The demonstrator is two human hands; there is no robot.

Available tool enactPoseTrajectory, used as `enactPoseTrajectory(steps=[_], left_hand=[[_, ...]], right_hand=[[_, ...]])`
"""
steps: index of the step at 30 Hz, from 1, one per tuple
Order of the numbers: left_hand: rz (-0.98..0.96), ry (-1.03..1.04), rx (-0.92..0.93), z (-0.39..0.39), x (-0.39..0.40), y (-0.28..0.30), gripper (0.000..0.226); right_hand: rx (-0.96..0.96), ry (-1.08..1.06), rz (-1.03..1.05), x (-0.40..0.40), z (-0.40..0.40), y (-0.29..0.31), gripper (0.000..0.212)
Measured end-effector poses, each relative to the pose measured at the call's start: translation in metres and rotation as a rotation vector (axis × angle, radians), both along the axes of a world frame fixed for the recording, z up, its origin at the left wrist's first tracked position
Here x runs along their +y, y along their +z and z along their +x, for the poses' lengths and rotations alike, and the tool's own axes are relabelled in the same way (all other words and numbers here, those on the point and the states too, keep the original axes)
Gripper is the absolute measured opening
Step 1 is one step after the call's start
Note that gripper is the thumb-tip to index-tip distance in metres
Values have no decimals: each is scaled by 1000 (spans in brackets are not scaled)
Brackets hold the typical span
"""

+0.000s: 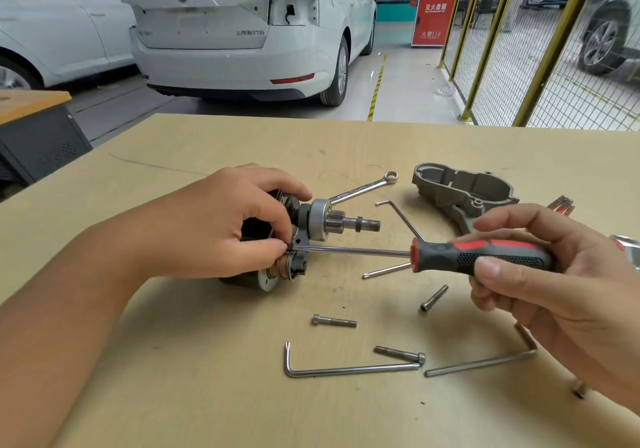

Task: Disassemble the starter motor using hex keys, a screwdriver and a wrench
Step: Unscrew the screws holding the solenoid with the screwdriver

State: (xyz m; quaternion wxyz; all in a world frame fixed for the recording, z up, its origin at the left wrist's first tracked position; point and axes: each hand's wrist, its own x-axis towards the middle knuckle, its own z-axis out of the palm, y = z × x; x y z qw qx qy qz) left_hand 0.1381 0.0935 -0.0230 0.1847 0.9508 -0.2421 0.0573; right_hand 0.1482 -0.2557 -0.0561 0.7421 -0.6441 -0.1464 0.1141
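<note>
The starter motor (pixel 322 220) lies on its side on the wooden table (pixel 207 395), its pinion shaft pointing right. My left hand (pixel 221 222) grips the motor's dark body from above, thumb and forefinger at the lever fork. My right hand (pixel 540 274) holds the red-and-black screwdriver (pixel 481 255) by its handle. Its shaft runs left and the tip sits at the fork beside my left fingertips. The removed grey nose housing (pixel 467 191) lies at the back right. A combination wrench (pixel 363 189) rests behind the motor.
Several hex keys lie loose: one long key (pixel 346 369) in front, another (pixel 481 362) to its right, a thin one (pixel 401 215) behind the screwdriver. Three socket bolts (pixel 334 321) (pixel 433 298) (pixel 400 354) are scattered in front. White cars stand beyond the table's far edge.
</note>
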Motion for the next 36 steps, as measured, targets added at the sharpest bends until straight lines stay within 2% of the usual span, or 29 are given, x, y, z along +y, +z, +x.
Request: enactPoseTrajectory(steps=[2, 4, 6, 9, 11, 17, 23, 32, 36], left_hand=[[-33, -23, 7, 1, 3, 0, 13], [-86, -39, 53, 2, 7, 1, 23], [-114, -42, 135, 3, 14, 2, 49], [-35, -39, 220, 5, 23, 1, 94], [12, -55, 191, 7, 26, -3, 104], [-5, -97, 74, 18, 28, -10, 101], [1, -90, 58, 22, 32, -16, 104], [-5, -85, 37, 23, 33, -18, 103], [-4, -83, 35, 21, 31, -17, 102]], right_hand=[[29, -8, -27, 3, -1, -1, 72], [72, -29, -51, 6, -3, -1, 75], [56, -36, -63, 5, -2, -1, 75], [5, -1, -39, 3, -3, 3, 72], [-3, 8, -40, 3, -4, 2, 75], [78, -26, -53, 8, -5, 1, 77], [8, 7, -31, 1, -4, 1, 75], [17, -11, -66, 5, -5, 3, 74], [53, 20, -50, 3, -6, -2, 84]])
